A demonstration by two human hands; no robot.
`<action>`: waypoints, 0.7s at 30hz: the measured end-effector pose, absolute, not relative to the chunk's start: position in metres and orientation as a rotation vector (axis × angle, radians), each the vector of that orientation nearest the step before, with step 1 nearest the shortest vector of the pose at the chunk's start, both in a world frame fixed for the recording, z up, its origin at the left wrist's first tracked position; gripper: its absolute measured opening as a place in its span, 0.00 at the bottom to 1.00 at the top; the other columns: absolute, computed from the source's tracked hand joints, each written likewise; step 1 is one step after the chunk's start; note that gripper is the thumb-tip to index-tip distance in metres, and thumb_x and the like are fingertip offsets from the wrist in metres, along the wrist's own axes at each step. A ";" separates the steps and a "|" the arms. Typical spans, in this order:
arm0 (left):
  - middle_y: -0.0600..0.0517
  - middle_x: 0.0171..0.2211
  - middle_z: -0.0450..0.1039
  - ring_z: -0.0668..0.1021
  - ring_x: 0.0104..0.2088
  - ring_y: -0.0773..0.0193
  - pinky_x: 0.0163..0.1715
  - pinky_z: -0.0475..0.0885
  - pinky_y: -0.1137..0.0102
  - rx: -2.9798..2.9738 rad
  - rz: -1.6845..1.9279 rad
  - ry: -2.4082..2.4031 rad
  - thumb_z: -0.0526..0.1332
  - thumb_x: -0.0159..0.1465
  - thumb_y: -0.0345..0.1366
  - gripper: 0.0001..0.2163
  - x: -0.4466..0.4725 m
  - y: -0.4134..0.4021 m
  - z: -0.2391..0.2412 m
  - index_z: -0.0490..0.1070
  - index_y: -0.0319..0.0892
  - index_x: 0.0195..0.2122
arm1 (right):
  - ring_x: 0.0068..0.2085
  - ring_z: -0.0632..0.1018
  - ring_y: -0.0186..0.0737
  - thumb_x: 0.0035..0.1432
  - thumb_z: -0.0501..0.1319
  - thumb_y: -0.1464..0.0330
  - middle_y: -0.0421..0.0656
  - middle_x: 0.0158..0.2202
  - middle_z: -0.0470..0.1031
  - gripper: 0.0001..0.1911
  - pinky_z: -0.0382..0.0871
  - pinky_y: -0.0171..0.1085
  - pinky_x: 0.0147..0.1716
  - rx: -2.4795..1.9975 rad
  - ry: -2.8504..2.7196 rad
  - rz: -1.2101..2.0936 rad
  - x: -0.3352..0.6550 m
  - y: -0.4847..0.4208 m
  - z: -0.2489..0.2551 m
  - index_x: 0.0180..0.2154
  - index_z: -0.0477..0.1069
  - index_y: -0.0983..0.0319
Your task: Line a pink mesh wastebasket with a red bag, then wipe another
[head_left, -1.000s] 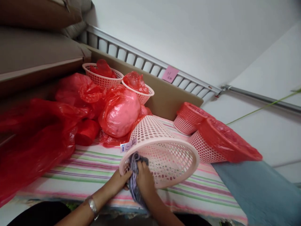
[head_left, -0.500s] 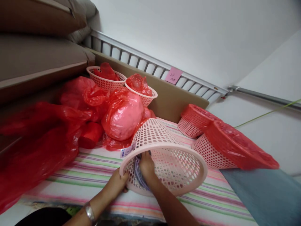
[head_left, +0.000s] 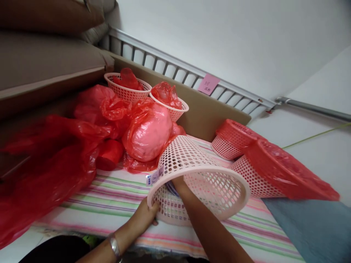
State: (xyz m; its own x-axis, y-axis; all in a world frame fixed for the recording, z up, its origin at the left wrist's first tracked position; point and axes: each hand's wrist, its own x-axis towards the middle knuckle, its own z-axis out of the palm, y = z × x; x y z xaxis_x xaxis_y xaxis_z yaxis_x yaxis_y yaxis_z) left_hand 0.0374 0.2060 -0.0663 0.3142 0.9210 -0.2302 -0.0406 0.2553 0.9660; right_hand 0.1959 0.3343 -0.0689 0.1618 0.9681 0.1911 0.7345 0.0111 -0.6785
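A pale pink perforated plastic basket (head_left: pixel 182 151) lies tipped on its side, its mouth facing me. My left hand (head_left: pixel 148 213) is closed on the rim at the lower left. Deep inside the basket, my right hand (head_left: pixel 178 181) is mostly hidden behind the rim and wall. By it shows a bluish-purple cloth (head_left: pixel 172 189), pressed along the inner wall; my right fingers are out of sight. A white label tag (head_left: pixel 155 177) sticks out from the basket's left side.
Red plastic bags (head_left: pixel 149 133) lie piled left of the basket. Two smaller baskets (head_left: pixel 127 93) with red plastic stand behind. Right are red-bag-lined baskets (head_left: pixel 257 179). A striped sheet (head_left: pixel 109 197) covers the bed, with stacked cushions (head_left: pixel 52 62) at left and a pink note (head_left: pixel 208 84) on the railing.
My right hand has gone deeper into the basket, taking the cloth farther in. My left hand stays on the rim. The whole view has shifted slightly.
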 end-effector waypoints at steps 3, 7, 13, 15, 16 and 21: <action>0.46 0.31 0.74 0.74 0.17 0.69 0.15 0.70 0.75 1.088 0.861 1.041 0.52 0.61 0.43 0.18 0.038 0.205 -0.069 0.67 0.34 0.45 | 0.53 0.68 0.47 0.60 0.48 0.67 0.51 0.51 0.68 0.19 0.61 0.45 0.51 -1.920 -1.691 0.406 0.188 0.301 -0.069 0.51 0.65 0.63; 0.46 0.31 0.76 0.77 0.21 0.63 0.17 0.73 0.72 1.055 0.886 1.022 0.54 0.60 0.49 0.24 0.039 0.204 -0.072 0.62 0.37 0.52 | 0.45 0.73 0.47 0.55 0.48 0.75 0.52 0.44 0.70 0.18 0.65 0.42 0.43 -2.066 -1.978 0.278 0.181 0.230 -0.070 0.46 0.68 0.63; 0.46 0.35 0.77 0.79 0.26 0.58 0.19 0.75 0.69 1.014 0.905 1.007 0.57 0.57 0.52 0.25 0.040 0.204 -0.075 0.65 0.38 0.48 | 0.45 0.71 0.45 0.50 0.53 0.75 0.46 0.44 0.69 0.20 0.64 0.38 0.43 -2.012 -2.281 0.114 0.189 0.158 -0.066 0.46 0.67 0.58; 0.47 0.31 0.77 0.79 0.24 0.59 0.19 0.75 0.69 1.011 0.910 1.027 0.58 0.56 0.52 0.24 0.039 0.205 -0.076 0.66 0.37 0.44 | 0.44 0.71 0.44 0.51 0.53 0.75 0.45 0.44 0.68 0.20 0.64 0.37 0.42 -2.023 -2.265 0.128 0.191 0.158 -0.064 0.47 0.66 0.57; 0.48 0.28 0.77 0.78 0.23 0.60 0.19 0.75 0.69 1.008 0.916 1.042 0.58 0.56 0.51 0.23 0.039 0.206 -0.076 0.66 0.36 0.43 | 0.43 0.72 0.44 0.51 0.53 0.74 0.45 0.44 0.68 0.20 0.64 0.37 0.41 -2.039 -2.249 0.134 0.191 0.162 -0.063 0.47 0.66 0.58; 0.49 0.23 0.76 0.76 0.15 0.63 0.14 0.71 0.72 1.004 0.927 1.085 0.57 0.56 0.49 0.18 0.036 0.209 -0.079 0.67 0.37 0.37 | 0.43 0.73 0.44 0.55 0.50 0.74 0.49 0.44 0.68 0.18 0.65 0.38 0.39 -2.156 -2.198 0.096 0.187 0.210 -0.064 0.48 0.66 0.60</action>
State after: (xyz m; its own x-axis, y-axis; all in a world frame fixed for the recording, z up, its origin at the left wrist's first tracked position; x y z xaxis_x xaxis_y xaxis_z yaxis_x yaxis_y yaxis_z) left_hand 0.0362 0.2087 -0.0788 0.2156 0.9430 -0.2536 -0.1036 0.2803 0.9543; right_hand 0.1872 0.2100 -0.0638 -0.0196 0.9998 0.0000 0.9960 0.0195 -0.0873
